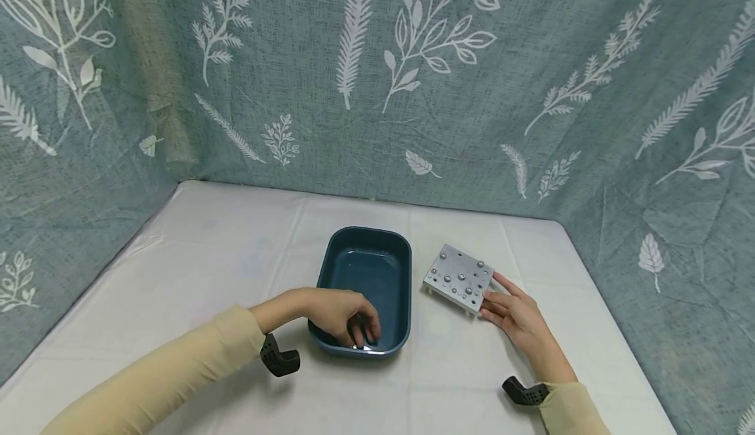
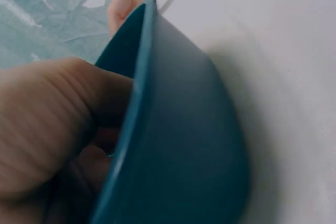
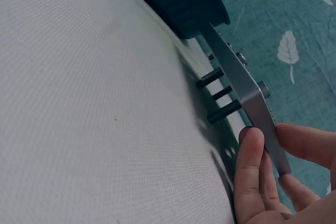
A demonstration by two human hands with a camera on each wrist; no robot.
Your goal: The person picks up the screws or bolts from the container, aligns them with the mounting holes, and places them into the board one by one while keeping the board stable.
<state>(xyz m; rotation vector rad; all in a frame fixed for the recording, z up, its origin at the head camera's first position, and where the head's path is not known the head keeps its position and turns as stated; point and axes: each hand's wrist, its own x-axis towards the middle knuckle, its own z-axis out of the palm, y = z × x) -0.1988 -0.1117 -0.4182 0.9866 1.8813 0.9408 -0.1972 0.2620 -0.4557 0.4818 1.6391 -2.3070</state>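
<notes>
My left hand (image 1: 345, 314) reaches into the front end of a dark blue plastic tub (image 1: 368, 271), fingers bent downward. Small shiny bits (image 1: 361, 348) show by its fingertips, too small to identify; whether the fingers pinch any of them is hidden. In the left wrist view, the tub's wall (image 2: 184, 114) covers most of the fingers. My right hand (image 1: 518, 314) grips the near right edge of a silver metal plate (image 1: 459, 274) between thumb and fingers. Several bolts stand in the plate, and their threaded shanks (image 3: 224, 112) stick out underneath.
A white cloth (image 1: 236, 251) covers the table, with the tub at its middle and the plate just right of it. Green-grey leaf-patterned curtains (image 1: 330, 147) hang behind and at both sides. Black wrist mounts (image 1: 280, 356) sit below both hands.
</notes>
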